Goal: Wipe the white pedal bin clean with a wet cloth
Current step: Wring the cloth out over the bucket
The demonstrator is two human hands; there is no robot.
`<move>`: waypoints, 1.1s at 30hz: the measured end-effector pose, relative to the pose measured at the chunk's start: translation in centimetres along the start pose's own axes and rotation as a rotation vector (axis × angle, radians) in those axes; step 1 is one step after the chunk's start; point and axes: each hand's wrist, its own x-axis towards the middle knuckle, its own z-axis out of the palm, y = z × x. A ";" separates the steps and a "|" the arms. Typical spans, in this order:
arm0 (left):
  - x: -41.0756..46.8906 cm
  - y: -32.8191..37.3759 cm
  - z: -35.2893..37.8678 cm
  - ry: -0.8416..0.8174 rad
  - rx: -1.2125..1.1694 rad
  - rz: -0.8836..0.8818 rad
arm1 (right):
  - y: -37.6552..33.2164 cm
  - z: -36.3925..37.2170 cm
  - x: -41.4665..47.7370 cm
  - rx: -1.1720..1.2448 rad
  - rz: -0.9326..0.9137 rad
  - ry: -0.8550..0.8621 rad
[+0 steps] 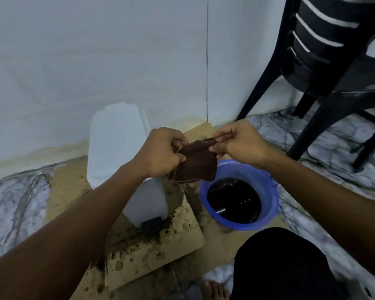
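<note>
Bin [119, 148] is standing upright on stained cardboard [152, 252] close to the wall, lid down, white. Its black pedal [152, 224] is facing the person at the bottom front. Cloth [195, 163], dark brown, is hanging in the air between both hands, to the right of the bin's lid and not touching it. The cloth's lower edge is dangling over the far left rim of the bucket [271, 204].

Left hand [160, 152] is gripping the cloth's left edge, fingers curled tight round it. Right hand [240, 144] is pinching the cloth's upper right corner between thumb and fingers, stretching it out. The blue bucket is sitting just beside the bin on the right, holding dark water. A black chair [325, 68] is standing on the marbled floor [15, 202] at the upper right, apart from the bucket. A knee [279, 267] in black cloth and a bare foot [212, 289] are showing at the bottom.
</note>
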 end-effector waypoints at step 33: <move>-1.3 -6.7 25.7 -0.590 0.229 0.198 | 25.4 2.4 -8.6 -0.508 0.231 -0.074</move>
